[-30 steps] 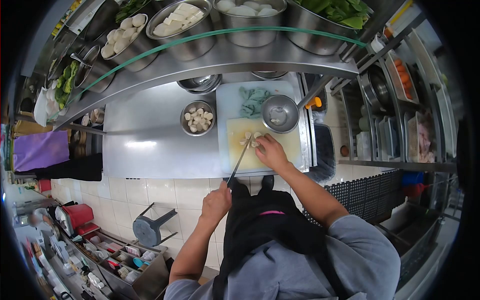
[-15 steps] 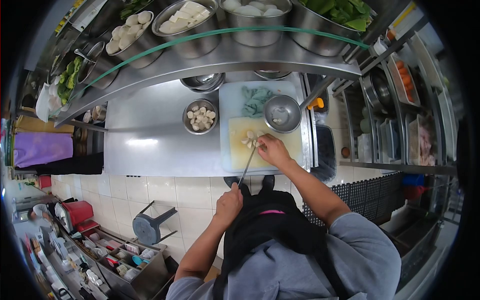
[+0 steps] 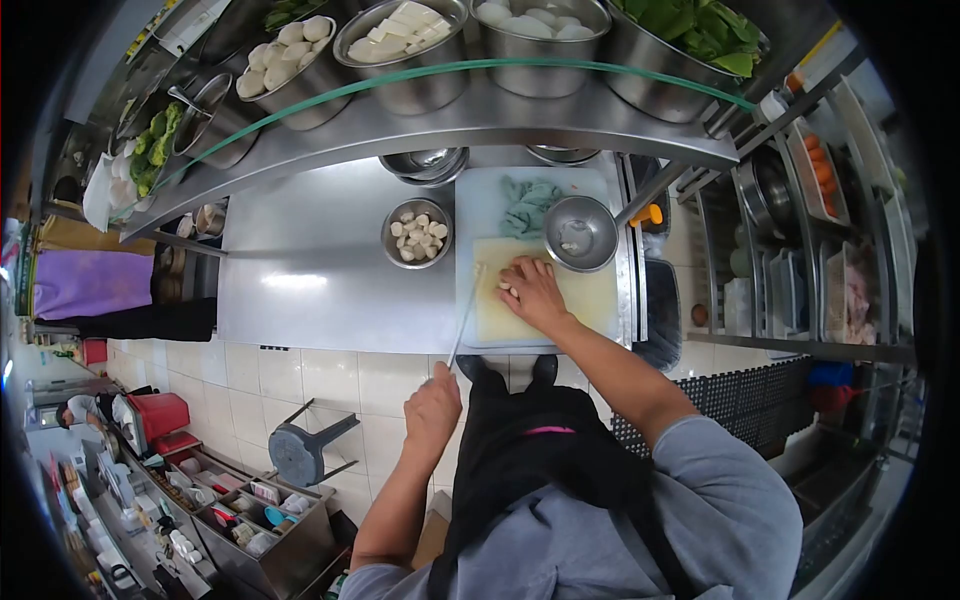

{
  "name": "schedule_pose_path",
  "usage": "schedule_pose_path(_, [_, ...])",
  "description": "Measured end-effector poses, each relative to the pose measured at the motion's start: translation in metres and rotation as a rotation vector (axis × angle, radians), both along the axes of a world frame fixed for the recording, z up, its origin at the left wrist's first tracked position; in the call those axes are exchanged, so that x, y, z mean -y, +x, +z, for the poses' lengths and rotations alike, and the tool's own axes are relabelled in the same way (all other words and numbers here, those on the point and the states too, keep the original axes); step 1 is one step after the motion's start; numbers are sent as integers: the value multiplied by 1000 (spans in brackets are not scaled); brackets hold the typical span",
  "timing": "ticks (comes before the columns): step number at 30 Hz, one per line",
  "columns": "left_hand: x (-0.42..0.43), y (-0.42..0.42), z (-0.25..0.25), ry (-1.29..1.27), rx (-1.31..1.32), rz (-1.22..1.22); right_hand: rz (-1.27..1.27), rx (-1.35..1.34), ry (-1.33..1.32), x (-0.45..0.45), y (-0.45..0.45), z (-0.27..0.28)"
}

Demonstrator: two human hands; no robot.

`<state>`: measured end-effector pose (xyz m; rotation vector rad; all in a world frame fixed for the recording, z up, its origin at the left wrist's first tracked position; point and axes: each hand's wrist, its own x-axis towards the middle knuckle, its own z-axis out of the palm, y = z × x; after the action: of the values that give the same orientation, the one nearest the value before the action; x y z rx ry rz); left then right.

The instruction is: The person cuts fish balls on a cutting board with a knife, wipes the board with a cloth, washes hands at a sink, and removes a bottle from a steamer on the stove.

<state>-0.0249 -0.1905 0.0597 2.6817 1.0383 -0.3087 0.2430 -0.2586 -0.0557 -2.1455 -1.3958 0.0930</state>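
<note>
My left hand (image 3: 435, 408) is wrapped round the handle of a knife (image 3: 462, 325), whose blade reaches up to the left edge of a yellow cutting board (image 3: 575, 300). Over that board my right hand (image 3: 533, 294) is bent down, its fingers gathered on small whitish pieces (image 3: 507, 288) partly hidden beneath them. The yellow board lies on a larger pale board (image 3: 480, 195), which also bears a crumpled green cloth (image 3: 530, 205) and a metal pan (image 3: 581, 233) with a few bits inside. Left of the boards is a metal bowl (image 3: 417, 234) of whitish chunks.
A steel shelf (image 3: 440, 125) with food pots crosses above the counter (image 3: 300, 260). Stacked bowls (image 3: 425, 165) stand behind the chunks. Racks (image 3: 800, 345) are at the right, a stool (image 3: 300, 450) on the floor, and another person (image 3: 85, 410) at the far left.
My left hand has moved left with the knife, whose blade has left the pieces for the board's left edge. My right hand has shifted and now covers most of the pieces.
</note>
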Motion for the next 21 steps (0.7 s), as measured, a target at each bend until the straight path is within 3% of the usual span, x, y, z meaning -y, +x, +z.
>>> schedule_pose_path(3, [-35,1,-18,61,95,108,28,136,-9,-6,2,-4])
schedule_pose_path(6, [-77,3,-27,-900,380,533,55,165,33,-8,6,-10])
schedule_pose_path(7, [-79,-1,-26,-898,390,541,67,170,36,-10,8,-9])
schedule_pose_path(9, [-84,-8,-20,-1349,470,799,25,50,39,-19,11,-6])
schedule_pose_path(12, [-80,-40,-11,-1538,567,805,-29,-97,246,-57,5,21])
schedule_pose_path(16, [-72,-75,6,-1540,556,859,81,-344,308,-138,-2,61])
schedule_pose_path(21, [-81,-111,2,-1405,537,876,36,-394,359,-150,12,45])
